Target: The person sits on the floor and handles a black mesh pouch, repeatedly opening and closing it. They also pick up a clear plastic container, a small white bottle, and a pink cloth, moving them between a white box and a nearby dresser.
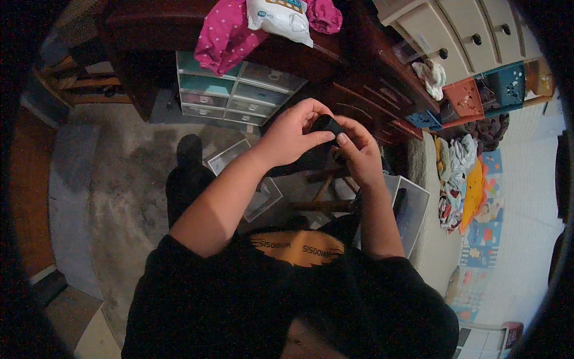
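Observation:
My left hand [293, 132] and my right hand [361, 150] meet in front of me, both gripping a small black object [326, 124]. Its exact kind cannot be made out. Both thumbs press on its near side, and the fingers curl around the far side. Below my forearms, clear plastic bins [279, 194] with white rims lie on the floor. A larger clear bin [423, 195] with dark contents stands beside my right forearm.
Ahead is a drawer unit [231, 92] beneath a dark wooden desk [287, 49]. Pink polka-dot fabric [228, 38] and a white plastic package [280, 18] lie on the desk. Folded clothes [462, 157] sit at right on a bed-like surface. A wooden bar [323, 206] crosses below my hands.

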`<action>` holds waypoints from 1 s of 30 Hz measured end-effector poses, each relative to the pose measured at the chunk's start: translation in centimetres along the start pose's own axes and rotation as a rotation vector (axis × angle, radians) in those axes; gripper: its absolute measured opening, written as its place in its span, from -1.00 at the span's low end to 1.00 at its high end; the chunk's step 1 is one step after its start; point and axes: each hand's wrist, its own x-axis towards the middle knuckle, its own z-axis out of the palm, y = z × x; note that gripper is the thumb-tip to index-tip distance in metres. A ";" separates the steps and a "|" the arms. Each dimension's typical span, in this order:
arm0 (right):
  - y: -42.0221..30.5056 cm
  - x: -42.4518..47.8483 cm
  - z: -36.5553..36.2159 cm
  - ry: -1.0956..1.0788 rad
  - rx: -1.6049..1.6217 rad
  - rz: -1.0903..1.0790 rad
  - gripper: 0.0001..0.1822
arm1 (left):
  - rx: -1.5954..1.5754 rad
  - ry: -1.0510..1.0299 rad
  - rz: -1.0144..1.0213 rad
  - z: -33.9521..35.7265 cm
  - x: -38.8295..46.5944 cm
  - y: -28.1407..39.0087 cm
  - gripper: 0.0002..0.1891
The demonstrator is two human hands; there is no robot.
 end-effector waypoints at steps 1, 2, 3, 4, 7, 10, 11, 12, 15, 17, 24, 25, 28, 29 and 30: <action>0.1 0.0 -0.2 -0.022 -0.044 0.024 -0.62 | -0.038 0.010 -0.002 0.1 0.0 -0.3 -0.62; 0.2 0.0 -0.2 -0.002 -0.052 -0.011 -0.62 | -0.076 0.020 -0.003 0.3 0.0 -0.5 -0.63; 0.3 0.0 -0.2 0.019 -0.058 -0.045 -0.62 | -0.114 0.028 -0.006 0.5 0.0 -0.3 -0.63; 0.4 0.0 -0.2 0.040 -0.064 -0.080 -0.62 | -0.041 0.049 -0.025 0.7 -0.1 -0.1 -0.66; 1.0 0.0 0.2 0.082 0.007 -0.117 -0.63 | 0.199 0.067 -0.084 0.7 -0.3 0.6 -0.71; 1.2 -0.1 0.9 0.158 -0.056 -0.171 -0.64 | 0.383 0.039 -0.113 0.4 -0.3 0.5 -0.71; 1.3 -0.1 1.2 0.173 -0.092 -0.221 -0.64 | 0.381 0.061 -0.100 0.4 -0.3 0.1 -0.71; 1.3 0.0 1.4 0.190 -0.128 -0.273 -0.65 | 0.379 0.083 -0.084 0.5 -0.3 0.1 -0.70; 2.1 0.5 1.3 0.213 -0.241 -0.456 -0.66 | 0.397 0.125 -0.074 0.6 -0.4 0.2 -0.67; 2.5 0.6 1.2 0.219 -0.297 -0.558 -0.66 | 0.478 0.128 -0.044 0.4 -0.3 -0.2 -0.58; 2.4 0.5 1.4 0.195 -0.576 -0.801 -0.63 | 0.457 0.169 0.126 0.4 -0.6 -0.6 -0.46; 2.4 0.5 1.5 0.196 -0.605 -0.819 -0.62 | 0.452 0.170 0.105 0.4 -0.6 -0.6 -0.47; 2.5 0.5 1.4 0.211 -0.632 -0.812 -0.59 | 0.401 0.161 0.044 0.6 -0.6 -0.2 -0.50; 2.6 0.5 1.4 0.209 -0.632 -0.812 -0.58 | 0.359 0.151 0.026 0.7 -0.7 0.1 -0.51; 2.5 0.4 1.4 0.212 -0.650 -0.801 -0.57 | 0.317 0.145 0.009 0.7 -0.7 0.4 -0.52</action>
